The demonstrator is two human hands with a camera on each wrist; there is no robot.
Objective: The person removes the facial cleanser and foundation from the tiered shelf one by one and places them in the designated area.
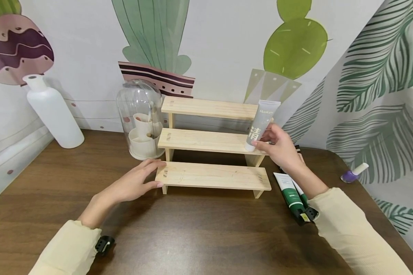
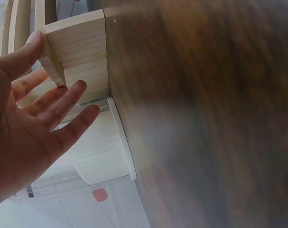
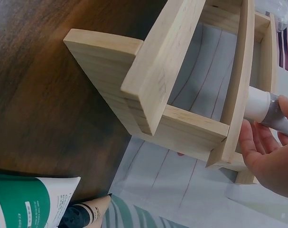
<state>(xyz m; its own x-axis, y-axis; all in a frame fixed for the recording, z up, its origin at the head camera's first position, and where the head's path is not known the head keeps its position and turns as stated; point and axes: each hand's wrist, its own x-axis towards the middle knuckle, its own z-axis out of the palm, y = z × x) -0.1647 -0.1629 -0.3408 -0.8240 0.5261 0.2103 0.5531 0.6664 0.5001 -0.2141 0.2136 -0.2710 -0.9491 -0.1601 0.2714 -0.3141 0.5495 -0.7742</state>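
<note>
On the middle step, right hand (image 1: 278,147) pinching grey tube (image 1: 260,125) upright, left hand (image 1: 135,183) flat-fingered against wooden riser (image 1: 211,176).

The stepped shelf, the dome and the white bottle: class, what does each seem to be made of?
Shelf: pale unfinished wood, probably pine; grain and joint marks show.
Dome: clear glass or plastic, glossy; the holder inside shows through.
Bottle: matte white, likely plastic; opaque and smooth.
</note>
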